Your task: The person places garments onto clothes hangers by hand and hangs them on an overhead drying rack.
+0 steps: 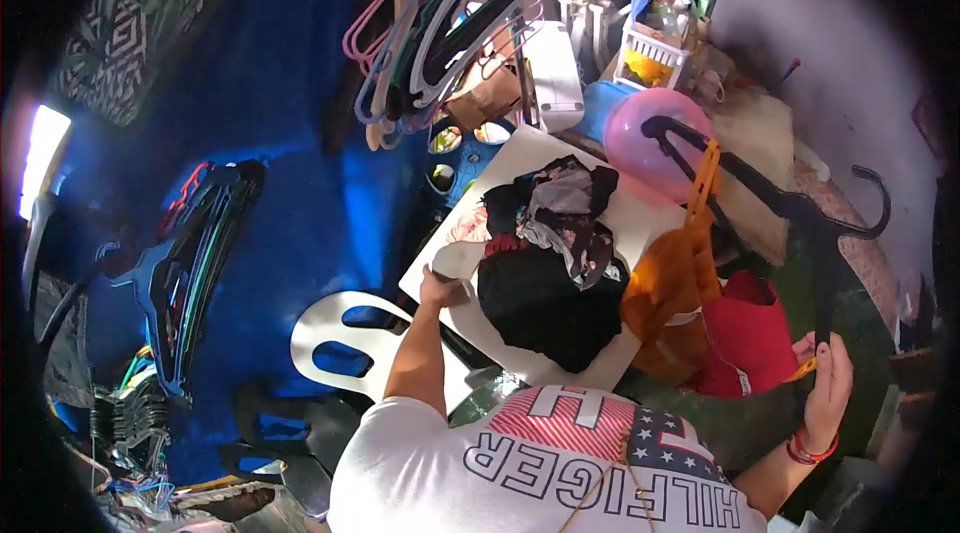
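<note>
Right fingers point(838, 369) pinch the lower end of a black clothes hanger point(806, 217) beside an orange strap point(804, 370), apparently fitting it, which calls for steadiness; whether the left fingers point(432, 285) grasp anything, I cannot tell.

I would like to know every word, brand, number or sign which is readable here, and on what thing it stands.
"HILFIGER": on the white shirt, upside down in this view.
"H": large, on the shirt's red striped panel.
Beside it, on the star panel: a large letter, not clear enough to tell.
Small pale mark on the red cloth: too small to read.
No number that I can read.
</note>
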A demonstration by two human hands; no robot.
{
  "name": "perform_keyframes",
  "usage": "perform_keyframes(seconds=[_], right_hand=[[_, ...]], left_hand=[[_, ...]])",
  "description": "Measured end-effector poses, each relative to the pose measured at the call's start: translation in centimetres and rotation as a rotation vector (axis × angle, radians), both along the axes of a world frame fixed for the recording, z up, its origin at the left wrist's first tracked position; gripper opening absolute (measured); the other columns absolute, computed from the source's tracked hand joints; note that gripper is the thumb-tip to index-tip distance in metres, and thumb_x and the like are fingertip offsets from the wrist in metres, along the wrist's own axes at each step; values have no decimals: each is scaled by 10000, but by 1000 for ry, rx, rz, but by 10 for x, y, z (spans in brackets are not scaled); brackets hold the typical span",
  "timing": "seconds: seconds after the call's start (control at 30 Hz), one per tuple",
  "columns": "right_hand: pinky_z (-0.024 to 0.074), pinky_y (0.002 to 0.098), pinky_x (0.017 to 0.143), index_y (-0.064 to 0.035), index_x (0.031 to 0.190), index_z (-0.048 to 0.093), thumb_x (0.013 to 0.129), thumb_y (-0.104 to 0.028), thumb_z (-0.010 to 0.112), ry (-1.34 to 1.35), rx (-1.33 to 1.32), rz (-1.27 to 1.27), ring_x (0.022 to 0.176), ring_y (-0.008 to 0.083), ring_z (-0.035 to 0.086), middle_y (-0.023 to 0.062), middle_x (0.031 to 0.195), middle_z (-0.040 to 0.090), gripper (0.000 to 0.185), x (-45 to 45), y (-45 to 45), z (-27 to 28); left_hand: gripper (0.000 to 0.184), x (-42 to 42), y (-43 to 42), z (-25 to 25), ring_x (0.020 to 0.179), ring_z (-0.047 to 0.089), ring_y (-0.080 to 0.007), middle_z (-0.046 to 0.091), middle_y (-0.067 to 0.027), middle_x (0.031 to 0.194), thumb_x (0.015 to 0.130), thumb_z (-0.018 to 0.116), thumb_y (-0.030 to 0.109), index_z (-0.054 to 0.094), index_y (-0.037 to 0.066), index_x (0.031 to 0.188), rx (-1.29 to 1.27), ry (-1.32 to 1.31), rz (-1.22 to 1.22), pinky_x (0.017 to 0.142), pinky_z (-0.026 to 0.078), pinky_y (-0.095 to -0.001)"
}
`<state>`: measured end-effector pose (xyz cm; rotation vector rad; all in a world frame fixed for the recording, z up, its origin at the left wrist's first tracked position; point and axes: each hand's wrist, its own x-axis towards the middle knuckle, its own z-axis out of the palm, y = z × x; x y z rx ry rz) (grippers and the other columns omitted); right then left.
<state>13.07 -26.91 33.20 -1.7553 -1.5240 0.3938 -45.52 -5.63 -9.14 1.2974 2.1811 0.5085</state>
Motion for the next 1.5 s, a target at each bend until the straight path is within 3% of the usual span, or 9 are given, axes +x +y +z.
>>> perform_keyframes(seconds=[0.1, 0.3, 0.53, 0.93, 1.1, 1.27, 1.3, 1.47, 1.5], right_hand=[[451, 286, 716, 47, 1007, 581, 981, -123, 391, 43, -28, -13, 756, 155, 584, 105, 839, 633, 256, 10, -4, 1], [455, 277, 705, 46, 1007, 584, 984, -130, 389, 93, -14, -14, 750, 151, 583, 102, 844, 635, 263, 12, -6, 1], [446, 272, 717, 35, 1009, 570, 994, -161, 381, 135, -27, -21, 755, 136, 562, 77, 846, 614, 273, 20, -4, -9], [470, 286, 723, 39, 1006, 575, 983, -119, 420, 233, -61, -108, 766, 140, 590, 87, 854, 635, 223, 24, -6, -43], [481, 304, 738, 65, 1056, 561, 969, -84, 447, 138, -143, -113, 807, 200, 639, 130, 856, 660, 207, 17, 4, -73], [474, 307, 745, 56, 996, 572, 977, -115, 438, 132, -126, -94, 777, 187, 627, 122, 834, 656, 218, 12, 11, -87], [473, 309, 745, 55, 993, 572, 977, -115, 439, 137, -126, -89, 777, 191, 628, 124, 834, 656, 216, 11, 12, -87], [484, 339, 798, 69, 1039, 548, 964, -70, 446, 56, -227, -47, 854, 250, 651, 160, 863, 662, 189, 9, 19, -75], [485, 341, 804, 68, 1038, 546, 964, -70, 446, 82, -229, -43, 853, 250, 650, 159, 862, 661, 186, 9, 20, -79]], left_hand=[[377, 20, 6, 9, 884, 647, -207, 679, -91, 981, 757, 725, 161, 627, 9, 1088, 195, -566, 139, 800, 503, -344], [380, 75, 24, 231, 947, 618, -183, 639, -92, 1037, 812, 674, 143, 574, 5, 1152, 487, -1113, -163, 844, 485, -324], [437, 146, 7, 406, 957, 612, -201, 623, -111, 1042, 815, 639, 173, 530, -4, 1199, 816, -1193, -423, 838, 493, -334], [294, 198, 50, 557, 878, 634, -227, 639, -142, 982, 893, 548, 203, 569, -20, 1083, 1224, -1206, -630, 795, 509, -326], [427, 219, 25, 493, 934, 619, -227, 644, -145, 1004, 809, 681, 229, 567, -23, 1135, 745, -739, -836, 841, 487, -334], [715, 222, 65, 262, 1018, 605, -276, 601, -198, 1165, 838, 681, 420, 429, -50, 1314, -11, -418, -641, 894, 469, -349], [753, 203, 68, 194, 1009, 614, -293, 559, -213, 1223, 850, 663, 447, 386, -56, 1338, 109, -276, -722, 880, 480, -358], [773, 205, 10, 211, 1143, 559, -326, 467, -216, 1339, 774, 751, 363, 389, -17, 1342, 225, -493, -704, 954, 449, -387], [764, 204, 4, 208, 1131, 562, -332, 473, -198, 1335, 752, 763, 354, 405, 11, 1332, 357, -165, -893, 945, 451, -403]])
